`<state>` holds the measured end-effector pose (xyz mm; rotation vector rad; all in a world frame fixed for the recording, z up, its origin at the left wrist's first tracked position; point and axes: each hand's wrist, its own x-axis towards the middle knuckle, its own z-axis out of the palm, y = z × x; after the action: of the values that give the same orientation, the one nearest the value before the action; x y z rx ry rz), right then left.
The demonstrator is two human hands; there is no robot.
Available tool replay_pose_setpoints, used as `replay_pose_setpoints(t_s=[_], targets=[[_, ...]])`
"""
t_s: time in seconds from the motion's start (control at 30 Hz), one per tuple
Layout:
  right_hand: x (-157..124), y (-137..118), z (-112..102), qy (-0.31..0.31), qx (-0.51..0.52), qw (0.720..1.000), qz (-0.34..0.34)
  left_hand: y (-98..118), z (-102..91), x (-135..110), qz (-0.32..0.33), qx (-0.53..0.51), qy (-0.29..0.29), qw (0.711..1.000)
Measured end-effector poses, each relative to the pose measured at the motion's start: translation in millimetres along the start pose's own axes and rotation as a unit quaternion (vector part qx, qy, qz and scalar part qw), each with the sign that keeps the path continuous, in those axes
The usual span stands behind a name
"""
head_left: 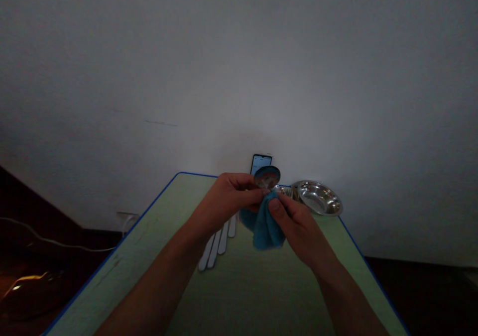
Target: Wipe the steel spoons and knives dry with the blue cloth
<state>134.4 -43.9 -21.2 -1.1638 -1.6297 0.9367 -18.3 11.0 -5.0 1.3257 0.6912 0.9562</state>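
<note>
The small round shiny thing (267, 176) pinched by the left hand (227, 201) is too dim to name. Its lower part is hidden by fingers and by the blue cloth (263, 229) that the right hand (295, 224) grips. It covers a lower corner of the phone (259, 163). The left hand hides the far ends of the white sticks (216, 246). Both forearms and the table (242, 296) run off the bottom edge.

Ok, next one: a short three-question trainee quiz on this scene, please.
1. True or false: the steel bowl sits on the table, right of the right hand.
2. The cloth gripped by the left hand and right hand is: A red, B blue, C white?
3. What stands against the wall beyond the hands?
Key: 1 true; 2 B; 3 a phone.
</note>
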Motion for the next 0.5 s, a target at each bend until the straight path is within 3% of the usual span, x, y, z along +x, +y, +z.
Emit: replay_pose_setpoints(t_s=[0.27, 0.5], targets=[[-2.5, 1.5, 1.1, 0.001, -0.032, 0.999, 0.008, -1.7, -5.8, 2.1, 0.061, 0.100, 0.004, 0.993], [-8.4, -4.7, 0.3, 0.015, -0.043, 0.999, 0.003, -6.3, 0.9, 1.0, 0.061, 0.035, 0.011, 0.997]])
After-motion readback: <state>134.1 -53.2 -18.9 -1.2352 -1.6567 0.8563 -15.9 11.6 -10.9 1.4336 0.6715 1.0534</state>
